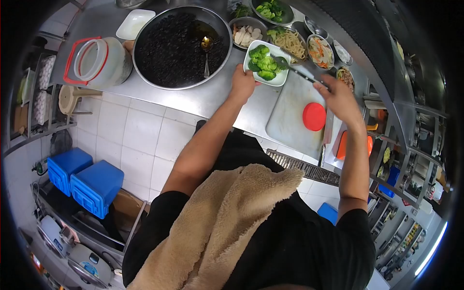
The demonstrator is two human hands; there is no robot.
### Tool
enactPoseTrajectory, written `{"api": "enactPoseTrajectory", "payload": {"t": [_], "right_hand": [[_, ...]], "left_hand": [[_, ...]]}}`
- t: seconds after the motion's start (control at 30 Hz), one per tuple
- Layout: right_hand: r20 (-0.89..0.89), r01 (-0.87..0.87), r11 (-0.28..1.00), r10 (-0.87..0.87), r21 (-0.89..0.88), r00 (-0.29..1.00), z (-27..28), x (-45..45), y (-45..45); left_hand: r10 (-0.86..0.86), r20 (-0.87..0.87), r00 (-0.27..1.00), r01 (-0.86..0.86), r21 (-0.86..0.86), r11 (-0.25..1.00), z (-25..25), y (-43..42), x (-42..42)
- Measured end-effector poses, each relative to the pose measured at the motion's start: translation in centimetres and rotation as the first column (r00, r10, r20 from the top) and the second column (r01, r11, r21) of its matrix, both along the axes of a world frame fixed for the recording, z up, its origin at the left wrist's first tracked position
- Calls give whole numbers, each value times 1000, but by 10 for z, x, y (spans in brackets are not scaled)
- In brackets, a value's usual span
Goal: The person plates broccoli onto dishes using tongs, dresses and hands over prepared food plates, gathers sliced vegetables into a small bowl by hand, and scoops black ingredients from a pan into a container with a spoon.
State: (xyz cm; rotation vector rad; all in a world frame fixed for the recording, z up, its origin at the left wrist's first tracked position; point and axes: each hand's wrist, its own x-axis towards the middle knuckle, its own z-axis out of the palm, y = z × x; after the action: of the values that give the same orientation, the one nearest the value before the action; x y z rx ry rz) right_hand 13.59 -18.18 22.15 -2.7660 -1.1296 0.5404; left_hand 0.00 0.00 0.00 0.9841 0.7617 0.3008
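Observation:
My left hand (pixel 243 84) grips the near left edge of a white square dish (pixel 279 80), held up over the counter. Bright green broccoli florets (pixel 262 63) lie inside it. In my right hand (pixel 342 99) is a black-handled metal utensil (pixel 305 76), pointing left with its far end at the dish's right side, by the broccoli. Motion blurs that end, so I cannot tell its exact kind. Below the utensil, a red round lid (pixel 314 116) rests on a white cutting board (pixel 292 113).
A large steel bowl (pixel 145 79) of dark food holds a spoon (pixel 207 55). Behind the dish stand bowls of broccoli (pixel 270 10), pale slices (pixel 247 35), noodles (pixel 291 44) and shredded vegetables (pixel 320 50). A knife (pixel 328 128) lies along the board's right edge. A red-rimmed jar (pixel 108 67) stands left.

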Motion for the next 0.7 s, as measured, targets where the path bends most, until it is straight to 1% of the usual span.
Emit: {"api": "enactPoseTrajectory", "payload": {"t": [0.07, 0.1, 0.17, 0.23, 0.27, 0.37, 0.4, 0.5, 0.53, 0.63, 0.67, 0.7], "right_hand": [[-20, 45, 999, -45, -22, 999, 9, 6, 6], [74, 56, 998, -55, -5, 996, 5, 17, 17], [155, 79, 995, -68, -62, 986, -17, 31, 31], [232, 30, 999, -23, -28, 973, -69, 55, 43], [272, 6, 1000, 0, -21, 962, -85, 65, 48], [252, 25, 997, -7, -68, 968, -97, 70, 76], [230, 42, 992, -13, -120, 973, -100, 77, 81], [268, -4, 998, -14, 69, 963, -106, 85, 71], [229, -4, 994, -22, 110, 973, -103, 87, 65], [278, 17, 986, -63, 167, 958, -86, 88, 49], [260, 24, 965, -95, 263, 961, -77, 82, 43], [241, 23, 952, -101, 305, 965, -72, 80, 37]], "left_hand": [[19, 0, 1000, -19, -17, 1000, 1, -4, -8], [23, 51, 998, -24, 17, 1000, 2, 9, 7], [35, 40, 999, -35, 0, 999, -2, -2, -5], [77, 62, 995, -77, 0, 997, -8, -6, -8], [98, 74, 992, -98, -11, 995, -10, -11, -9], [41, 39, 998, -41, 2, 999, -3, -12, -16], [36, 33, 999, -36, -1, 999, -1, -13, -17], [55, 31, 998, -54, -9, 998, -3, -12, -21], [76, 37, 996, -76, -12, 997, -6, -13, -21], [94, 38, 995, -93, -14, 996, -8, -14, -18], [90, 35, 995, -90, -12, 996, -6, -13, -18], [68, 25, 997, -68, -10, 998, -4, -12, -17]]}}
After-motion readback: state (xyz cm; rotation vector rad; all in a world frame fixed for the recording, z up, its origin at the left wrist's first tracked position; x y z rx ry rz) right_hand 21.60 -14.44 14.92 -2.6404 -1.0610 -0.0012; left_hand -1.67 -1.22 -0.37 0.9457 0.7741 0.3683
